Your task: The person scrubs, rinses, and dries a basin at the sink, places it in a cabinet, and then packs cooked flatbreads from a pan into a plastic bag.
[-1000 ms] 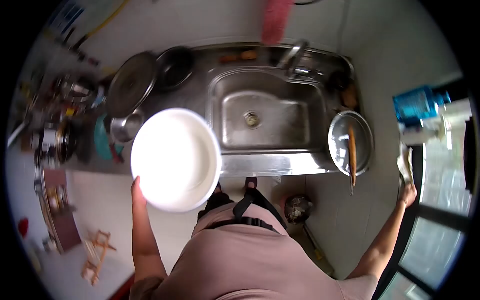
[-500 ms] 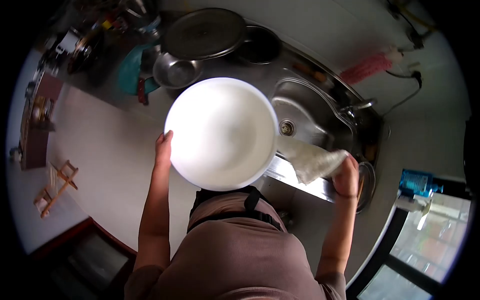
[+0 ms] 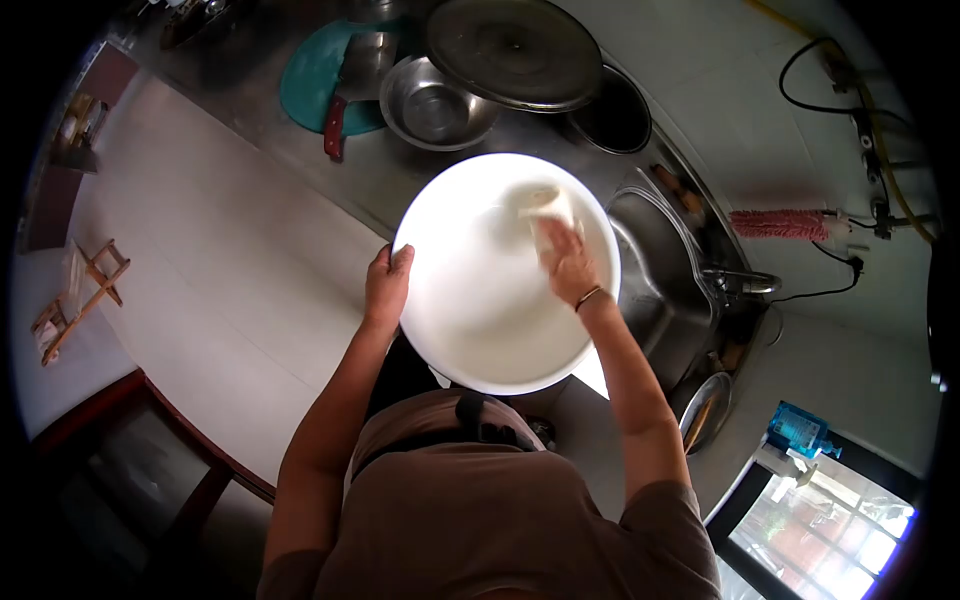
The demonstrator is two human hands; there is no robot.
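Basin and cloth have both hands busy. The wide white basin is held in front of the person, close to the waist, its mouth facing up. Its far side overlaps the edge of the desk and its right side overlaps the sink; I cannot tell whether it rests on anything.

The left hand is closed on the left rim, thumb lapped over the edge; the fingers beneath are mostly hidden. The right hand reaches inside, fingers bunched on the pale cloth against the far right part of the wall. They are blurred, so how tightly they close I cannot tell.

Farther off on the desk lie a steel bowl, a green board with a red-handled knife on it, and a big round lid partly over a dark pan.

To my eye the basin is thin plastic: light for its width, fairly stiff, not easily broken, but slick if wet. Held on one side only, it would likely tip toward its free side. The rim is the place to grip, thumb inside and fingers under, ideally at opposite sides. The cloth looks soft and limp, best bunched under the fingertips.
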